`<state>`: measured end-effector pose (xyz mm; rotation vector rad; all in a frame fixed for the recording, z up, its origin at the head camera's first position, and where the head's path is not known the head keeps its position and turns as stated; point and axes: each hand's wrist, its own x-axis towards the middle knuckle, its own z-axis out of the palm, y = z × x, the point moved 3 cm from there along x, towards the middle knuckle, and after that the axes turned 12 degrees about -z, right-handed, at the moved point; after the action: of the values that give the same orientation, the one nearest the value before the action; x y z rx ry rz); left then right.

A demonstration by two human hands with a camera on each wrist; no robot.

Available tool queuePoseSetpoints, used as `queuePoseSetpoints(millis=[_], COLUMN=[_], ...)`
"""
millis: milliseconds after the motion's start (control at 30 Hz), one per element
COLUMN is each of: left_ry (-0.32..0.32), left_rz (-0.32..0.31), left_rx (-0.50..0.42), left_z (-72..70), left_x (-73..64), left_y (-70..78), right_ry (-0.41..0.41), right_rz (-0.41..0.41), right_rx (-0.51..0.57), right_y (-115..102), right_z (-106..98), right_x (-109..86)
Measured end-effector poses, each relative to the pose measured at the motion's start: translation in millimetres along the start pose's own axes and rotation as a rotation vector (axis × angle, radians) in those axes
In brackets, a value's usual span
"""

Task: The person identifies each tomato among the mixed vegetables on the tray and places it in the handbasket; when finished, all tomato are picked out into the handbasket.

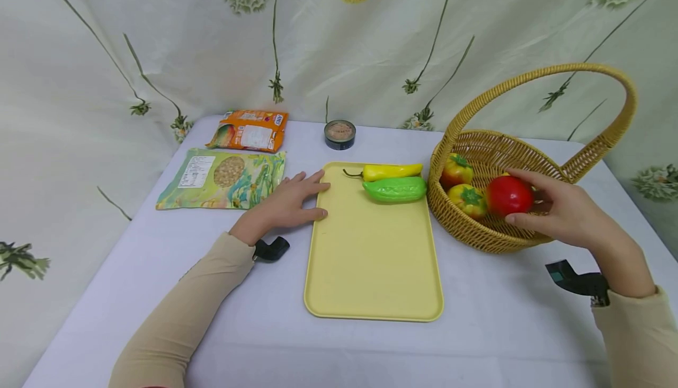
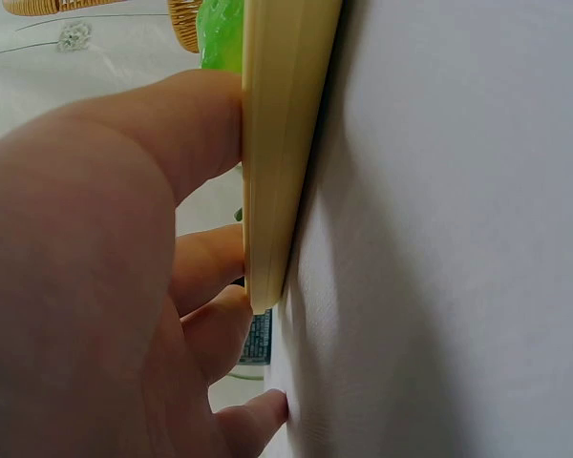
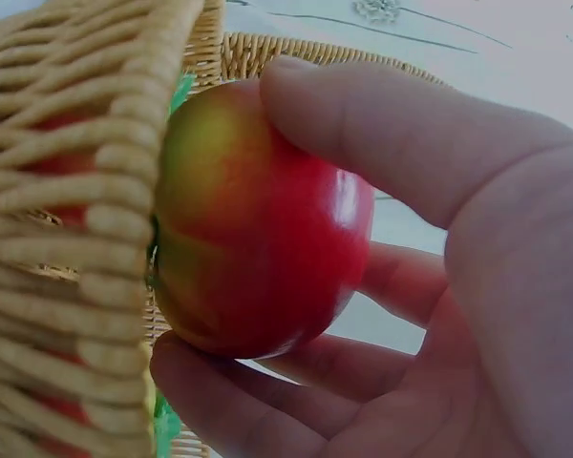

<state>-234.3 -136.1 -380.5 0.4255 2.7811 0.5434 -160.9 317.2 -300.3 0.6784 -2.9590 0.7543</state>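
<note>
My right hand [image 1: 564, 205] grips a red tomato [image 1: 509, 195] at the basket's right inner side, thumb and fingers curled round it. The right wrist view shows this tomato [image 3: 267, 219] with a yellow-green patch, partly behind the woven rim. Two red-and-yellow tomatoes [image 1: 468, 201] lie beside it in the wicker basket [image 1: 492, 241]. My left hand [image 1: 288, 202] rests at the left edge of a yellow tray [image 1: 373, 258], fingers spread and fairly straight. In the left wrist view, its thumb and some fingertips touch the tray's rim [image 2: 277, 143].
A yellow pepper [image 1: 392, 171] and a green pepper [image 1: 396, 189] lie at the tray's far right. Behind my left hand are a green bag [image 1: 225, 179] and an orange packet [image 1: 254, 130]. A small round tin [image 1: 340, 134] stands at the back. The basket's tall handle [image 1: 577, 68] arches upward.
</note>
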Motion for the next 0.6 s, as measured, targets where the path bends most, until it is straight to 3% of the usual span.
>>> queuePoseSetpoints(millis=[600], left_ry=[-0.005], left_rz=[0.000], left_rx=[0.008], left_z=[-0.8], left_x=[0.4], left_y=[-0.2], right_ry=[-0.054], right_rz=[0.003], right_rx=[-0.007], right_y=[14.2], right_z=[3.3], right_x=[3.1])
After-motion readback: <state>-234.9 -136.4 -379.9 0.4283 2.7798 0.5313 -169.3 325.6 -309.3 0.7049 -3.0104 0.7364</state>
